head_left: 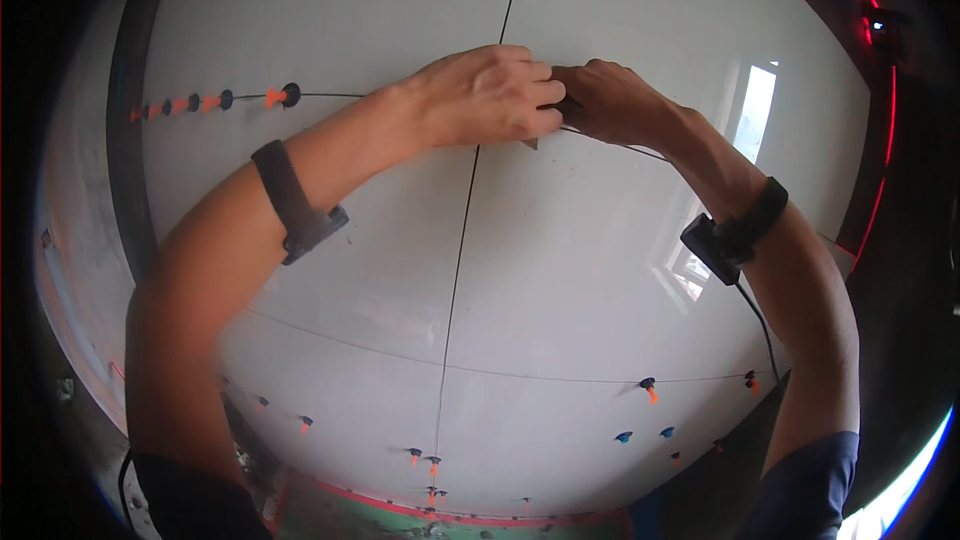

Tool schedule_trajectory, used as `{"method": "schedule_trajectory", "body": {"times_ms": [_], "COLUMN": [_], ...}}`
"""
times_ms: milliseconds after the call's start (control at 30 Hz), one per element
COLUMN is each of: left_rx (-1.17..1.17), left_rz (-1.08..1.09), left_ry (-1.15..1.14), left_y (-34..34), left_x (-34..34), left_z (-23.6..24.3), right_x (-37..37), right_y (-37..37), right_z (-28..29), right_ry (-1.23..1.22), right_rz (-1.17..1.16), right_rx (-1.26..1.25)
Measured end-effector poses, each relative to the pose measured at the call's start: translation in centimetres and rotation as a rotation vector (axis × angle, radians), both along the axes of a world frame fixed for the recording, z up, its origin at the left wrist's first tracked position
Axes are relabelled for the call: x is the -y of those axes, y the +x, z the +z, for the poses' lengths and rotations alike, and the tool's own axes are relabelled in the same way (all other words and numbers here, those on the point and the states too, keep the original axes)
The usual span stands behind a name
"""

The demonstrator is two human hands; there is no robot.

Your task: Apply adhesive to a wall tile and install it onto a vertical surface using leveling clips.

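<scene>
My left hand [500, 95] is closed, its fingers curled against the white glossy tile [390, 210] near where the dark joints cross. Right beside it, my right hand [612, 102] is bent down with closed fingers, the two hands touching or nearly so. A small brown pointed edge [531, 143] of something thin shows under the left fingers; most of it is hidden, so I cannot tell its kind or which hand grips it. The vertical joint [462, 240] runs down below the hands. Each forearm wears a black strap with a small box.
Orange-and-black tile spacers [283, 96] stick out in a row along the horizontal joint at left. Others [648, 388] sit along the lower joint, with blue ones [667, 432] nearby. Red laser lines [888, 170] mark the right side. A cable [760, 325] hangs by my right arm.
</scene>
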State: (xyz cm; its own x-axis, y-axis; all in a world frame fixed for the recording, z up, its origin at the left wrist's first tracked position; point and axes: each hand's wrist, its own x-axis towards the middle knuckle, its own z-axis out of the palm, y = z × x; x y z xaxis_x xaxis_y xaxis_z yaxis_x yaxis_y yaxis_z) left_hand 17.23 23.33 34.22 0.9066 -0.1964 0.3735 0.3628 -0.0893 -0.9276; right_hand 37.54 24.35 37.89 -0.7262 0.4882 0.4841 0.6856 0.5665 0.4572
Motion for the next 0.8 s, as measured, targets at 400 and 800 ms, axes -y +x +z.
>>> {"method": "schedule_trajectory", "body": {"times_ms": [400,800], "left_rx": [-0.186,-0.295], "left_rz": [-0.06,-0.059], "left_ry": [-0.038,-0.031], "left_y": [0.0,0.3], "left_x": [-1.1,-1.7], "left_z": [1.8,2.3], "right_x": [2.0,-0.5], "right_y": [-0.4,1.1], "right_z": [0.2,-3.7], "right_ry": [-0.179,0.044], "right_rz": [-0.127,0.003], "right_rx": [0.003,-0.228]}}
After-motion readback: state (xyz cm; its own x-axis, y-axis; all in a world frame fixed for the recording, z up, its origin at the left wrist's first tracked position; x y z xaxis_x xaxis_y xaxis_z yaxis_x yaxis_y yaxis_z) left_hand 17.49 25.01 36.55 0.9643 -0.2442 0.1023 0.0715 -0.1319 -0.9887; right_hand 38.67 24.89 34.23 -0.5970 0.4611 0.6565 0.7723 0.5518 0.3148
